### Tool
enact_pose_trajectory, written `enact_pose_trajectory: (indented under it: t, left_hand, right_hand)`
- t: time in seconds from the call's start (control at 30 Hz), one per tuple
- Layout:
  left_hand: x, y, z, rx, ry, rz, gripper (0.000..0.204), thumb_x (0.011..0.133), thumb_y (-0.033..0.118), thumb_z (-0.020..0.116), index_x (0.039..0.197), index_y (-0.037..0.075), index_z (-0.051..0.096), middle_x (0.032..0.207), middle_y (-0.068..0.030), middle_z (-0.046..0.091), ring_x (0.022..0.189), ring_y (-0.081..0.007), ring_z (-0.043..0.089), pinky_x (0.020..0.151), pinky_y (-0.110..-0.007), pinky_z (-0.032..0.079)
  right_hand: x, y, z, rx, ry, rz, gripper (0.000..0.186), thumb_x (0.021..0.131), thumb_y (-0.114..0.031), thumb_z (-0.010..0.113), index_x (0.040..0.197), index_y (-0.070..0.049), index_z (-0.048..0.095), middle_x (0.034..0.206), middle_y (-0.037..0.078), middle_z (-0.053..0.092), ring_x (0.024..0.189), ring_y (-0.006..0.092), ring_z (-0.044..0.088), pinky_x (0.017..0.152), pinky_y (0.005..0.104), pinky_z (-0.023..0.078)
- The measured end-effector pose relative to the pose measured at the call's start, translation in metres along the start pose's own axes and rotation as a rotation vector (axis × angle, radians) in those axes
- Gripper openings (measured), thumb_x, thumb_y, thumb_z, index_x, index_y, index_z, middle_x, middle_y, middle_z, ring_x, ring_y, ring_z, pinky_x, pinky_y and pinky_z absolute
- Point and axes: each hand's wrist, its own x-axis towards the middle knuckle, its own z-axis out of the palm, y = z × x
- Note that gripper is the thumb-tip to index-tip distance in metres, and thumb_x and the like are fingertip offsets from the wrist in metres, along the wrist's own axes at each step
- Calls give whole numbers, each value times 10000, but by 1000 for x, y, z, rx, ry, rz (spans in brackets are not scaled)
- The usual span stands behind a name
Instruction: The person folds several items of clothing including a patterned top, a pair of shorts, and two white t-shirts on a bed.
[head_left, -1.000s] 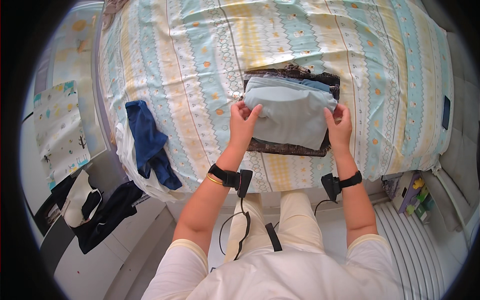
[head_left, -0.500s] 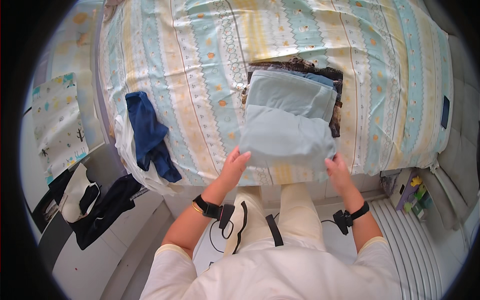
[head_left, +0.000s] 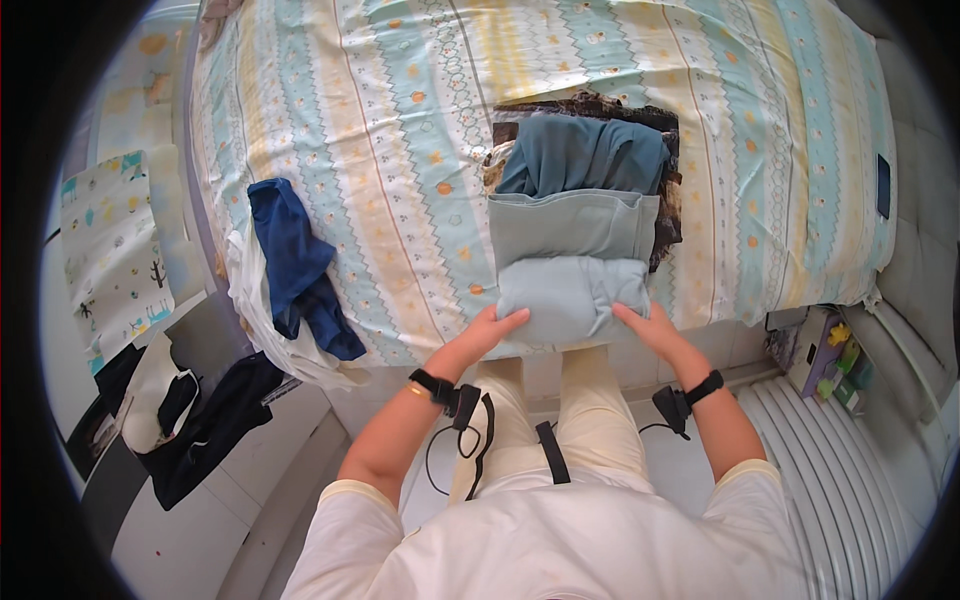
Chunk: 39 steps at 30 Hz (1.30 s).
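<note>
A light blue-grey garment [head_left: 572, 226] lies near the front of the bed, its near end bunched into a soft roll. My left hand [head_left: 484, 334] is closed on the left end of this roll, thumb on top. At the right end my right hand [head_left: 652, 332] grips it the same way. The fingers of both hands are partly hidden under the cloth. Just beyond the garment lies a wrinkled teal cloth [head_left: 585, 155]. Beneath them a dark brown patterned cloth [head_left: 667, 232] shows along the right and far edges.
Farther left on the bed [head_left: 400, 250] lie a navy garment [head_left: 290, 255] and a white one [head_left: 250, 290]. A white cabinet [head_left: 215, 490] at the lower left bears black clothing [head_left: 205, 445] and a cream bra [head_left: 147, 418]. A dark phone-like slab [head_left: 883, 186] rests at the bed's right edge.
Both hands have drawn the light garment toward me and moved closer together. Its near end is now gathered into a roll. More of the teal cloth is uncovered.
</note>
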Motion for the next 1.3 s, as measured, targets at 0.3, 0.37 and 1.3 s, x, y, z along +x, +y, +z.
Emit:
enact_pose_trajectory:
  t: [0.3,0.37,1.3]
  left_hand:
    - [16,-6,-3,37,93,534,413,879,166,552,1245,14,436,1110,-41,563,1040,-139,498,911,-291,392]
    - [51,-27,-10,46,18,389,458,882,199,561,1270,20,396,1165,-42,530,1046,-123,487,902,-285,400]
    - [-47,1,4,471,496,1233,335,765,7,611,1090,84,598,1204,-153,541,1205,-266,437,1022,-405,293]
  right_hand:
    - [12,8,12,-132,216,-191,388,854,-264,592,1116,20,553,1050,119,618,985,187,557,855,313,421]
    - [36,23,11,-203,189,-23,379,852,-253,589,1112,20,552,1041,142,621,982,194,561,849,320,424]
    - [-62,-26,36,-321,643,-768,486,641,-25,704,1102,-3,552,1400,112,341,1260,296,320,1056,367,234]
